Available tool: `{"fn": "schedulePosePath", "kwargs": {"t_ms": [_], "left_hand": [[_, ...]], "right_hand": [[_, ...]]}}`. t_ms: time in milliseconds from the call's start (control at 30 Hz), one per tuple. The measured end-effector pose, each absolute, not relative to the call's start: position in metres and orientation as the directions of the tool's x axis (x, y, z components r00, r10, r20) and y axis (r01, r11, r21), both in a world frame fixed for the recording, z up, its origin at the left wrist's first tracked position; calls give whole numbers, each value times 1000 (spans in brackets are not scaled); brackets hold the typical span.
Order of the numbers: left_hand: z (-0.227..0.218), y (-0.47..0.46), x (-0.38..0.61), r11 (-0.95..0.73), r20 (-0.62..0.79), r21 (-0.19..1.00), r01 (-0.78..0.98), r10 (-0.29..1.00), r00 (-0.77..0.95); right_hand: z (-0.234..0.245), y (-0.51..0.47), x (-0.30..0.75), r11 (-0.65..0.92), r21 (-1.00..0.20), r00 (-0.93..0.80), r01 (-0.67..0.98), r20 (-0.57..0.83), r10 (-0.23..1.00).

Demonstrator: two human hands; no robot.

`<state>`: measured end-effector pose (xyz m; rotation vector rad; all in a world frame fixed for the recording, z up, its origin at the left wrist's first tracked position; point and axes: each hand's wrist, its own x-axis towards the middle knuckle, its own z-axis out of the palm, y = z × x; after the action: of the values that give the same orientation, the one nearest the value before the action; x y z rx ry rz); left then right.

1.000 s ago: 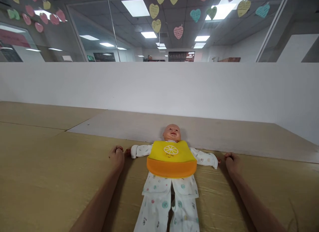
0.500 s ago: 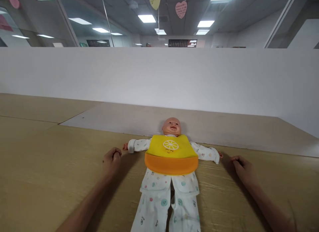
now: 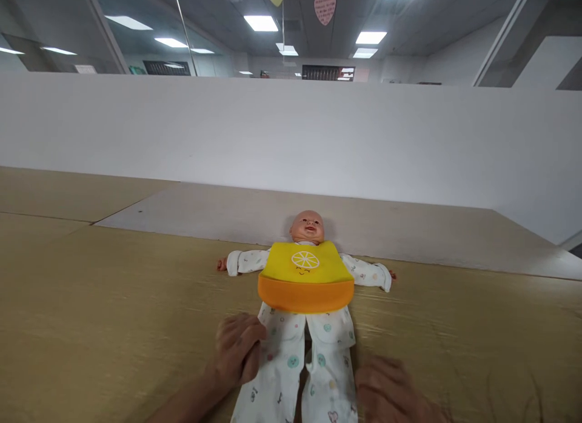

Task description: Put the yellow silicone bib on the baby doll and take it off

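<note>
- Baby doll (image 3: 306, 226) lies flat, arms out, so its lemon bib (image 3: 305, 279) sits smooth.
- Left hand (image 3: 239, 350), fingers curled, touches a trouser leg (image 3: 273, 380).
- Right hand (image 3: 390, 391): blurred, pose unreadable.

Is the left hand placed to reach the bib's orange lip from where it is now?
Probably yes: the left hand lies at the hip of the doll, just below the bib, with nothing between them.

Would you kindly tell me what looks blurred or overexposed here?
Head view: the left hand and, more so, the right hand are motion-blurred; the baby doll in white pyjamas and its yellow-and-orange bib are sharp; ceiling light panels blow out white.
</note>
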<state>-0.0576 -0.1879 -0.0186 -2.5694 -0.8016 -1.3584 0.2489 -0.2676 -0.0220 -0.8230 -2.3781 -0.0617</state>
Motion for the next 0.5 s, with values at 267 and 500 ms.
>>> {"fn": "schedulePosePath", "kwargs": {"t_ms": [267,500], "left_hand": [[-32,-172,-64,-786,767,253,564,519,377],[-35,-177,-54,-784,727,339,520,569,385]], "right_hand": [[-38,-248,253,709,-161,-418,687,710,566],[-49,-246,245,698,-258,-396,668,671,627]]}}
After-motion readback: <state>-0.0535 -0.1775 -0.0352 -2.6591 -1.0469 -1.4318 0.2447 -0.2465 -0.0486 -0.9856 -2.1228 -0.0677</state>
